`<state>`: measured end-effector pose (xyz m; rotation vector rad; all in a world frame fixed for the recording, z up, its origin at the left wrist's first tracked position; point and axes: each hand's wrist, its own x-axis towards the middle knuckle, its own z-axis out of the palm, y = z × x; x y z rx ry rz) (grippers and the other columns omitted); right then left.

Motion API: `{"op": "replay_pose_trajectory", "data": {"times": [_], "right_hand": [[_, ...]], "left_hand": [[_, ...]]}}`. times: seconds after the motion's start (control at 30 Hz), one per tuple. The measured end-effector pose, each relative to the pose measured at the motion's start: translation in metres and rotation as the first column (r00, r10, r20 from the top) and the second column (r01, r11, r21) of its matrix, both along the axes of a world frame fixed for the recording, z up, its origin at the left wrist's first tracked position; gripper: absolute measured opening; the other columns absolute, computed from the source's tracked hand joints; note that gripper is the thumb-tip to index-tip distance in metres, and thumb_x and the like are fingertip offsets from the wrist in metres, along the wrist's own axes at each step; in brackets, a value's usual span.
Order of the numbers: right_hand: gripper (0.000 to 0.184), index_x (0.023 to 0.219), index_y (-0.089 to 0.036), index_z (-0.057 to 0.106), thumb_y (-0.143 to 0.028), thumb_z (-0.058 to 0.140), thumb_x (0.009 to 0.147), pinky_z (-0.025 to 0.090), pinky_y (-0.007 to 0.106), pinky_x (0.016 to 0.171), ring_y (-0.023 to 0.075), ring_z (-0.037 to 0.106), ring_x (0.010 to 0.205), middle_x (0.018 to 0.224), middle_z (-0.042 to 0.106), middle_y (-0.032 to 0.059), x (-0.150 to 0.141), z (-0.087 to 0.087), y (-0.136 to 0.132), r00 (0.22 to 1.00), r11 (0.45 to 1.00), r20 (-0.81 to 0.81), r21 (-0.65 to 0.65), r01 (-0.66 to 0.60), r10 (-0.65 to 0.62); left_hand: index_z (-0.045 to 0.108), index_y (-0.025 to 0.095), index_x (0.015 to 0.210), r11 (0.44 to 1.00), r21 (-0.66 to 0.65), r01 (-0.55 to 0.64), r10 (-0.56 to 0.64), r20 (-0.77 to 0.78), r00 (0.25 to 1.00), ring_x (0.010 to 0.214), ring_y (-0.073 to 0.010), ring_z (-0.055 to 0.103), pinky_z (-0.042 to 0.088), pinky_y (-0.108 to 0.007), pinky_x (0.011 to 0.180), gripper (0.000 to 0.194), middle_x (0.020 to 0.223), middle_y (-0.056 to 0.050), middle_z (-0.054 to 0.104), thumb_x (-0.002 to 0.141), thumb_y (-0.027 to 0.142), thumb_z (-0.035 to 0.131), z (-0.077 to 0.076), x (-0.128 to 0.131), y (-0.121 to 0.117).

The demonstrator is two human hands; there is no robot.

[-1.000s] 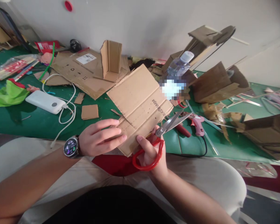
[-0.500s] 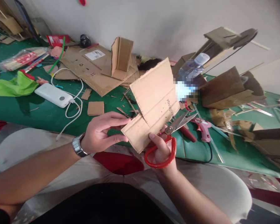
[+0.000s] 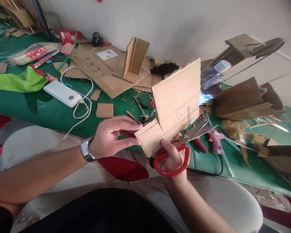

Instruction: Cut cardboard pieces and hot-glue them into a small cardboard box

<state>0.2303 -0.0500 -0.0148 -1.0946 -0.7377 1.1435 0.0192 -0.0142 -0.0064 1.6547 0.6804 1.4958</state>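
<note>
Between left fingers (image 3: 129, 142), under right thumb (image 3: 170, 150), the cardboard piece (image 3: 178, 92).

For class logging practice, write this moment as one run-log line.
left hand: at edge of cardboard | right hand: holding cardboard and open red-handled scissors | table: white power bank, pink glue gun

Silver link-band watch (image 3: 87, 149) on left wrist; black top (image 3: 99, 210), black sleeve (image 3: 0, 218); pale trousers (image 3: 218, 197).
</note>
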Motion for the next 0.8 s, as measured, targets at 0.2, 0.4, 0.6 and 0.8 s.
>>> {"op": "replay_pose_trajectory", "data": {"times": [0.2, 0.4, 0.6, 0.8], "right_hand": [[0.037, 0.108, -0.03, 0.061, -0.033, 0.089, 0.084, 0.063, 0.052, 0.101, 0.031, 0.075, 0.104, 0.107, 0.076, 0.0039, 0.004, -0.006, -0.005, 0.99, 0.999, 0.142, 0.032, 0.011, -0.016], [0.043, 0.097, -0.031, 0.051, -0.033, 0.091, 0.082, 0.063, 0.045, 0.093, 0.0255, 0.065, 0.092, 0.098, 0.063, 0.0002, 0.0, -0.012, -0.01, 0.98, 0.996, 0.195, 0.092, 0.015, -0.033], [0.034, 0.105, -0.031, 0.059, -0.032, 0.086, 0.086, 0.062, 0.054, 0.104, 0.0318, 0.071, 0.107, 0.11, 0.071, 0.0047, 0.008, -0.013, -0.01, 0.974, 0.997, 0.226, 0.072, -0.002, -0.015], [0.044, 0.104, -0.031, 0.054, -0.031, 0.091, 0.08, 0.064, 0.05, 0.101, 0.0294, 0.075, 0.102, 0.105, 0.072, 0.0013, 0.001, 0.0, -0.007, 0.999, 1.0, 0.034, 0.029, 0.004, -0.005]], "left_hand": [[0.078, 0.021, 0.13, 0.924, -0.345, 0.166, -0.13, 0.126, 0.983, 0.096, -0.0216, 0.082, 0.07, -0.028, 0.078, 0.045, 0.113, -0.012, 0.084, 0.095, 0.045, 0.09, -0.003, 0.008, -0.006], [0.077, 0.019, 0.092, 0.945, -0.323, 0.048, -0.129, -0.234, 0.964, 0.071, -0.019, 0.074, 0.059, -0.028, 0.063, 0.032, 0.081, -0.003, 0.079, 0.105, 0.048, 0.075, 0.005, 0.009, -0.013], [0.061, 0.025, 0.164, 0.995, -0.027, 0.099, -0.103, -0.25, 0.963, 0.119, -0.034, 0.085, 0.072, -0.038, 0.093, 0.093, 0.144, -0.016, 0.081, 0.084, 0.053, 0.099, -0.004, 0.001, -0.007], [0.044, 0.031, 0.178, 0.987, 0.134, 0.093, -0.044, -0.331, 0.943, 0.13, -0.0336, 0.082, 0.07, -0.035, 0.104, 0.106, 0.157, -0.015, 0.073, 0.087, 0.056, 0.095, -0.01, -0.004, -0.004]]}}
